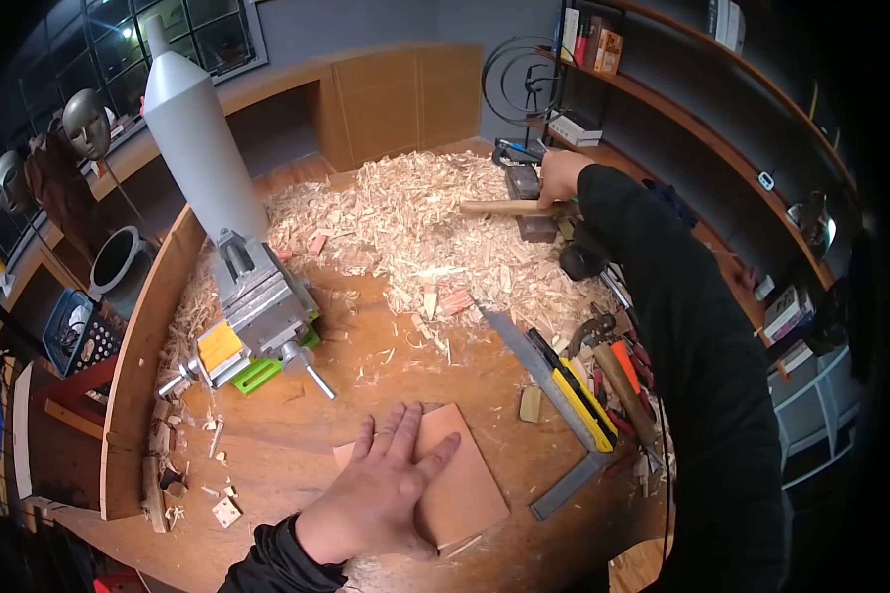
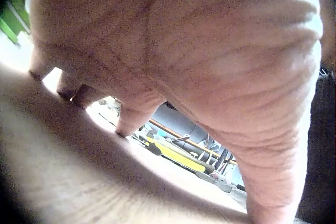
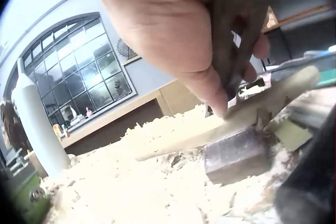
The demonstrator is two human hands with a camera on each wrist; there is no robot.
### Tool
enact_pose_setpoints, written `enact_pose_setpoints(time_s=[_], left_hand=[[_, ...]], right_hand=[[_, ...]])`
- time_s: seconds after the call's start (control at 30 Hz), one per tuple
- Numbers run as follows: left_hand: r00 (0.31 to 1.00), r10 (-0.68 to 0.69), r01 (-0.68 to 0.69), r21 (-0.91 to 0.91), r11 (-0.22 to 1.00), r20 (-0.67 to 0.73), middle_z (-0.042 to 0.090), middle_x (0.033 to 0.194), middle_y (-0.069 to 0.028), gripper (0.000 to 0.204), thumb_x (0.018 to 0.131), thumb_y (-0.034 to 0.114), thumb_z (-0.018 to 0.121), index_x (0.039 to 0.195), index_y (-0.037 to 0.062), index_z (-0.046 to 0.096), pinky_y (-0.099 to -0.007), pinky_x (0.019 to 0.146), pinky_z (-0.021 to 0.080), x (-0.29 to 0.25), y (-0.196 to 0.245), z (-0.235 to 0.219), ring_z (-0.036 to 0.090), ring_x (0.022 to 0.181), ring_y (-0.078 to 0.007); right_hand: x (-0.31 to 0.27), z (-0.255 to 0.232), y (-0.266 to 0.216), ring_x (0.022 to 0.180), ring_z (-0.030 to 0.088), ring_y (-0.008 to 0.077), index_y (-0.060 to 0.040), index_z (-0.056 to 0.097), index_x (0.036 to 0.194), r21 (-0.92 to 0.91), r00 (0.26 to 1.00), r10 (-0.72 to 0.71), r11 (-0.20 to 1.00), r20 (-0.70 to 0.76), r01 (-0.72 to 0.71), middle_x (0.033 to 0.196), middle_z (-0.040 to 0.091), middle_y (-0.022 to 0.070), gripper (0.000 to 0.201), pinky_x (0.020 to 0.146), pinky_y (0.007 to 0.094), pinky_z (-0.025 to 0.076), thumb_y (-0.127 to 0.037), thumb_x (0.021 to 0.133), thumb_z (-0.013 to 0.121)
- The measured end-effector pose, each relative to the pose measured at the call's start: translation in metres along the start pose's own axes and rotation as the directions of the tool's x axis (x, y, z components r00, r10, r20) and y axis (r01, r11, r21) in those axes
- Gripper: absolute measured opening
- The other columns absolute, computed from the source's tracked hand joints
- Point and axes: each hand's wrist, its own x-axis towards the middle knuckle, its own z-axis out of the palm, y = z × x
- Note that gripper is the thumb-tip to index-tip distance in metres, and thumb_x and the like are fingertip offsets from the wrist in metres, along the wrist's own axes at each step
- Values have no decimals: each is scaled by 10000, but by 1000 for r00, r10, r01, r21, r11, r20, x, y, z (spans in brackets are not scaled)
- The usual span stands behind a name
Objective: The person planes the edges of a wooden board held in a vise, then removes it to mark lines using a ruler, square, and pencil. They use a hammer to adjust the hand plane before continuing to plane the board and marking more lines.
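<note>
My left hand [image 1: 386,484] is spread on a flat tan square sheet [image 1: 472,504] at the bench's front, fingers straight. In the left wrist view its palm [image 2: 157,50] arches above the surface, with the fingertips down. My right hand [image 1: 561,178] reaches to the far right of the bench. Between its thumb and fingers it grips a dark block with a slot through it [image 3: 239,19]; its exact kind I cannot tell. Just below lies a pale wooden handle [image 1: 504,208], with a dark rectangular block [image 3: 236,155] against its near side.
Wood shavings [image 1: 415,198] heap across the back. A metal vise [image 1: 257,306] stands on the left, beneath a tall grey bottle shape [image 1: 193,138]. To the right lie a metal square [image 1: 564,484], a yellow-and-black cutter [image 1: 583,400] and several tools. A small wood block [image 1: 530,404] sits near the sheet.
</note>
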Motion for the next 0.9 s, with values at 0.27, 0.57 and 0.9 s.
enact_pose_setpoints(time_s=[0.27, 0.57, 0.9], left_hand=[[1000, 4, -5, -28, 1000, -28, 167, 1617, -488, 1291, 600, 544, 935, 1651, 77, 348, -665, 1263, 154, -1, 0, 0, 175, 1542, -631], [1000, 6, -6, 4, 1000, -23, 172, 1618, -483, 1293, 598, 536, 938, 1652, 77, 346, -670, 1263, 155, 0, 0, 2, 176, 1543, -627], [998, 3, -5, -37, 999, -57, 217, 1615, -461, 1302, 552, 510, 954, 1632, 66, 381, -655, 1271, 152, -1, 0, 5, 192, 1553, -593]], right_hand=[[8, 23, -22, 1125, 725, 405, 52, 786, 1057, 199, 964, 205, 965, -171, -169, 1182, 751, 260, 492, 979, 458, 572, -369, 803, 819], [4, 36, 6, 1152, 705, 390, 65, 759, 1119, 172, 992, 31, 985, -123, -9, 1215, 717, 308, 438, 967, 457, 559, -331, 973, 640], [-54, -8, 31, 758, 732, 367, 76, 716, 784, 466, 928, -19, 860, -372, 205, 770, 708, 237, 403, 667, 482, 531, -275, 957, 620]])
